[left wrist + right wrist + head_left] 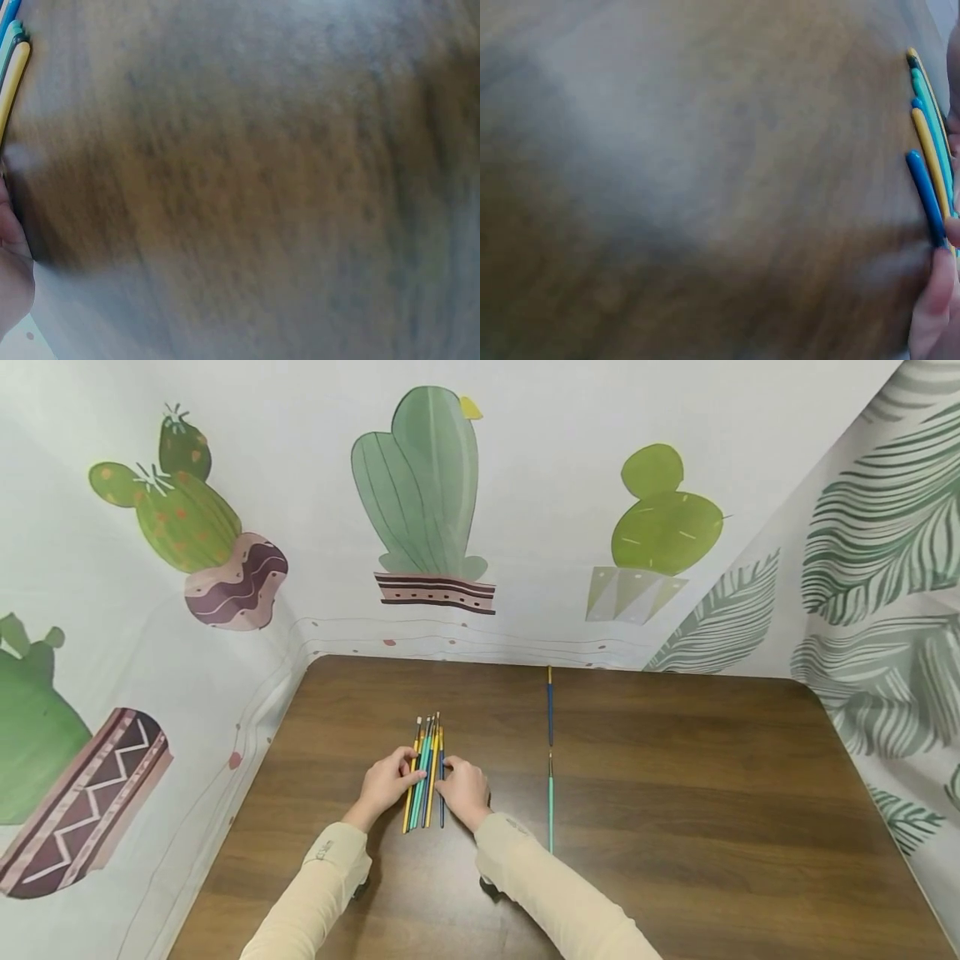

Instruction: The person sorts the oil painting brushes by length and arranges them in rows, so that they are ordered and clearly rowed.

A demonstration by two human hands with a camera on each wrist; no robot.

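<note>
Two hands (387, 781) touching paintbrushes (428, 789), printed pots (435, 593) holding cacti (435, 485)

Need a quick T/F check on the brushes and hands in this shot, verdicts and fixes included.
1. The left hand and right hand are at opposite sides of the brush bundle. True.
2. The bundle's bristles point toward the person. False: they point away.
3. Two single brushes lie left of the bundle in the head view. False: they lie to its right.
4. The single blue brush is farther from the person than the single green brush. True.
5. The sleeves are black. False: both sleeves are cream.
</note>
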